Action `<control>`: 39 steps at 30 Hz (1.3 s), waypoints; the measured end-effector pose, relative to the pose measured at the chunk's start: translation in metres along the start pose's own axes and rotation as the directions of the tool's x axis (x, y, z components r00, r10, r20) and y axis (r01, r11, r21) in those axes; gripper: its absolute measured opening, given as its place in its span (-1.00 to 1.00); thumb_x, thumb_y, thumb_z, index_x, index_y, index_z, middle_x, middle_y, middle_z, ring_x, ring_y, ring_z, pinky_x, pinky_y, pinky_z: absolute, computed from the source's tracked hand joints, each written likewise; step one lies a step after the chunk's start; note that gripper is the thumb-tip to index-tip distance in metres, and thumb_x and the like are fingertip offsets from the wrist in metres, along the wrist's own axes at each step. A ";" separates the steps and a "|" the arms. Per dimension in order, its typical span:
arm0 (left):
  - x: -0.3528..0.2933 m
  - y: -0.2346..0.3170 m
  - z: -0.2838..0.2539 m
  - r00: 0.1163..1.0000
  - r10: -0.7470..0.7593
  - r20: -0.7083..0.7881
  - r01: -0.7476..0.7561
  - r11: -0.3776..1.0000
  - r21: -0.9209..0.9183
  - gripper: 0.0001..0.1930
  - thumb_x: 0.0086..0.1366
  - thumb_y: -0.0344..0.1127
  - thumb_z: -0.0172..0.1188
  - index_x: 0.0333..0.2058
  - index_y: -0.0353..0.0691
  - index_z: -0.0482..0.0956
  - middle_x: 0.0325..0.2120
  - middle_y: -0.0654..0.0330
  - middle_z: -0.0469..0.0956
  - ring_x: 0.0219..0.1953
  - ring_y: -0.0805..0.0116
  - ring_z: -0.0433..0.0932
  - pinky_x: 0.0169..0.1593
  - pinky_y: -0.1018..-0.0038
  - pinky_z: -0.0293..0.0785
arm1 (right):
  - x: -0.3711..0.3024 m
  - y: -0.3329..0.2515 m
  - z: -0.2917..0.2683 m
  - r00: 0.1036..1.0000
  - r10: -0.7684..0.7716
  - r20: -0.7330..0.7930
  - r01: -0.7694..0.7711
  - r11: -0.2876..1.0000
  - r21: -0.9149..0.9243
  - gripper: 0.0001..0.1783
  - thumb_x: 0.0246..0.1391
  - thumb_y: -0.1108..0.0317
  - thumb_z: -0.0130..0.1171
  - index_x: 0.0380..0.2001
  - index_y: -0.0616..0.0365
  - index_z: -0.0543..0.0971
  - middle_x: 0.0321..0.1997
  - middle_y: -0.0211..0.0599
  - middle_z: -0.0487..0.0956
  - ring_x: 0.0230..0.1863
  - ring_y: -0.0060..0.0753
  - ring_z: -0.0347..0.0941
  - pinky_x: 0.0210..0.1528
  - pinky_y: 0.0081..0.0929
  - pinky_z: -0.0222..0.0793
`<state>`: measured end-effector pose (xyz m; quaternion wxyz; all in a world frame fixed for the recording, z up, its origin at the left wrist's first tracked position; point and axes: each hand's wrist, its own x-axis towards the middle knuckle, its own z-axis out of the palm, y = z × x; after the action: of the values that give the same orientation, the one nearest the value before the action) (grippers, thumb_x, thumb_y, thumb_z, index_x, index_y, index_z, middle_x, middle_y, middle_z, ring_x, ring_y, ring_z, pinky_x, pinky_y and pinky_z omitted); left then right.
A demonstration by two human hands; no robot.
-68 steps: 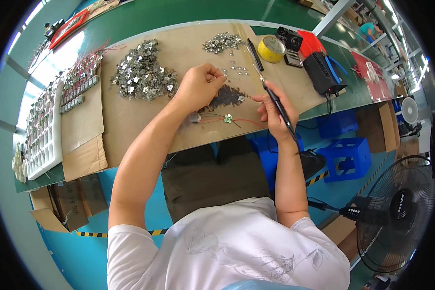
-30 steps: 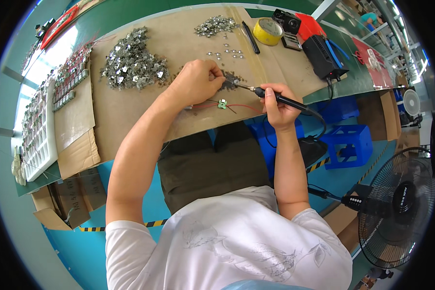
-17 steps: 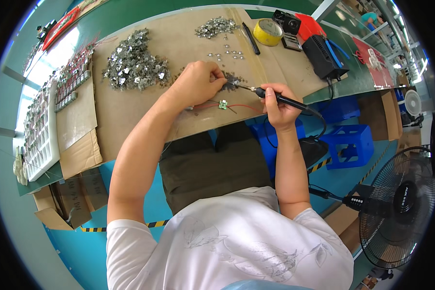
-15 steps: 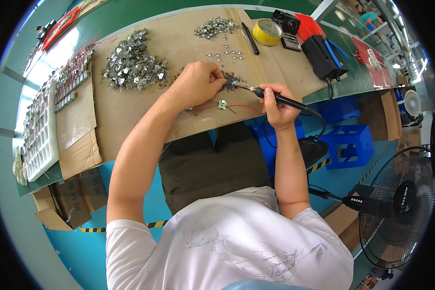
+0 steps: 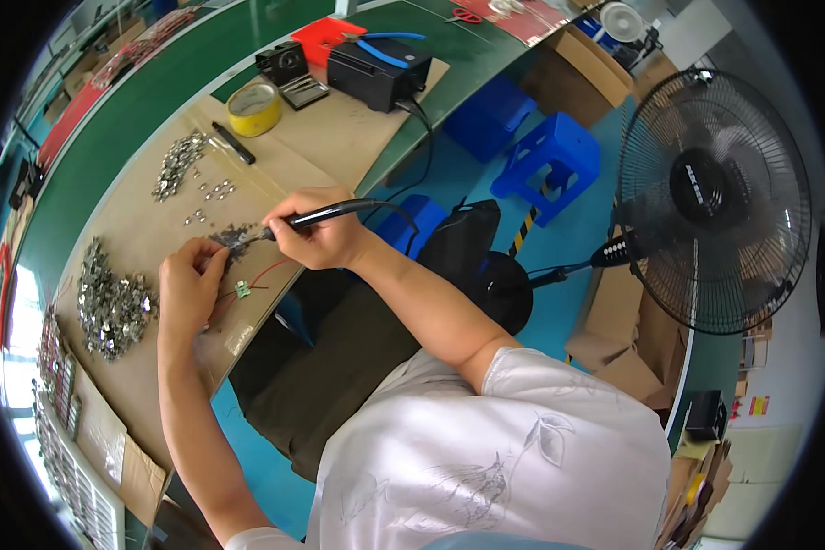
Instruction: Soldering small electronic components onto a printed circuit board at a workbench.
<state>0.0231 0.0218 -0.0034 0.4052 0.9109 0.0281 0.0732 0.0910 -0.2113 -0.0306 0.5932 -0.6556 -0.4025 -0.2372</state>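
Note:
My right hand (image 5: 319,231) grips the black handle of a soldering iron (image 5: 328,213) like a pen, its tip pointing left. Close to that tip, my left hand (image 5: 191,282) has thumb and fingers pinched together. What they hold is too small or hidden to make out. Dark crumb-like bits (image 5: 236,235) lie on the board around the tip. Nearer to me, a small green circuit board (image 5: 243,290) with red and dark wires rests by the table's front edge. A heap of small metal pieces (image 5: 110,307) sits left of my left hand.
Beyond my hands are loose metal pieces (image 5: 218,190), a smaller heap (image 5: 176,167), a black pen (image 5: 234,143) and a yellow tape roll (image 5: 254,112). A black power box (image 5: 376,78) carries blue-handled pliers (image 5: 383,53). On the right stand a blue stool (image 5: 552,160) and a fan (image 5: 701,192).
The whole view has swung to the right, so the table appears shifted left and turned. Both hands stay close together at the dark bits, still with the soldering iron in my right hand.

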 end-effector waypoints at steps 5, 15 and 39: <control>0.000 0.007 -0.002 1.000 -0.021 0.019 0.021 1.000 -0.002 -0.81 0.27 -0.35 0.33 -0.28 -0.40 0.69 -0.62 0.17 0.59 -0.56 0.51 0.47 -0.44 0.45 0.42 | -0.001 -0.002 0.001 0.999 0.047 0.003 -0.047 0.999 0.018 -0.98 0.10 0.48 0.28 -0.41 0.15 0.66 -0.60 -0.40 0.57 -0.70 -0.64 0.36 -0.62 -0.60 0.25; 0.003 0.008 -0.007 0.999 -0.019 0.045 0.018 1.000 0.009 -0.79 0.30 -0.28 0.30 -0.22 -0.32 0.71 -0.48 -0.04 0.68 -0.46 0.14 0.66 -0.29 0.26 0.56 | 0.000 0.003 -0.006 0.999 0.010 0.051 -0.006 0.997 -0.080 -0.90 0.18 0.49 0.22 -0.36 0.22 0.70 -0.50 -0.35 0.65 -0.54 -0.59 0.52 -0.48 -0.60 0.39; -0.013 0.018 -0.026 0.929 0.178 0.325 -0.172 0.984 -0.049 -0.74 0.05 -0.33 0.51 -0.35 -0.29 0.63 -0.48 0.09 0.66 -0.38 0.26 0.65 -0.25 0.34 0.55 | -0.002 -0.016 0.016 0.948 0.246 0.202 -0.264 0.962 0.072 -0.78 0.34 0.46 0.20 0.02 0.21 0.61 -0.20 -0.17 0.74 -0.22 -0.38 0.71 -0.14 -0.47 0.63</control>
<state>0.0057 0.0278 0.0256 0.4049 0.9052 -0.1218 -0.0432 0.0738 -0.1970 -0.0259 0.6089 -0.6920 -0.3807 -0.0742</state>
